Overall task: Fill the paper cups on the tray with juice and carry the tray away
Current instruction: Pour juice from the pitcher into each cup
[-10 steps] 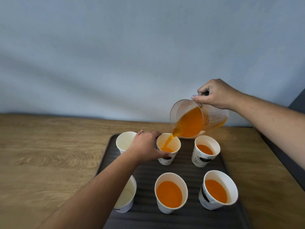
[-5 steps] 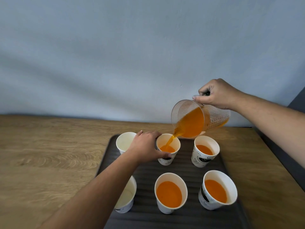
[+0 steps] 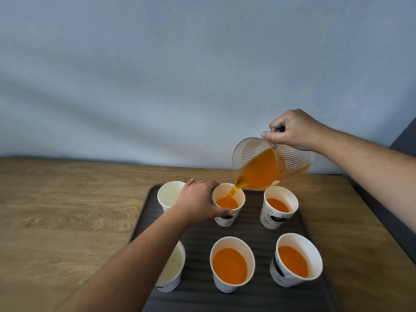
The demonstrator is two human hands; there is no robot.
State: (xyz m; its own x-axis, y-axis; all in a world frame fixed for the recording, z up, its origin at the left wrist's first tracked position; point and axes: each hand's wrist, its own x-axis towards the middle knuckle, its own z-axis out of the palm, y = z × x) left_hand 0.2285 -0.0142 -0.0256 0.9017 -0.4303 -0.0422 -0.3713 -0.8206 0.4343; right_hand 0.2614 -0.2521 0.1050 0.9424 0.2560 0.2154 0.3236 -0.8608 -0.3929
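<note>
A dark ribbed tray (image 3: 265,296) holds several white paper cups in two rows. My right hand (image 3: 292,130) grips the handle of a clear ribbed jug (image 3: 290,161), tilted left, and orange juice streams into the back middle cup (image 3: 234,218). My left hand (image 3: 198,202) wraps that cup's left side. The back right cup (image 3: 278,219), front middle cup (image 3: 233,264) and front right cup (image 3: 295,261) contain juice. The back left cup (image 3: 168,194) and the front left cup (image 3: 171,273), partly hidden by my forearm, hold no juice.
The tray lies on a wooden table (image 3: 67,221) against a pale blue wall (image 3: 180,75). A dark object (image 3: 403,140) stands beyond the table's right edge.
The juice level in the back middle cup has risen a little. The jug has dropped slightly while still pouring. My left hand has stayed on the cup.
</note>
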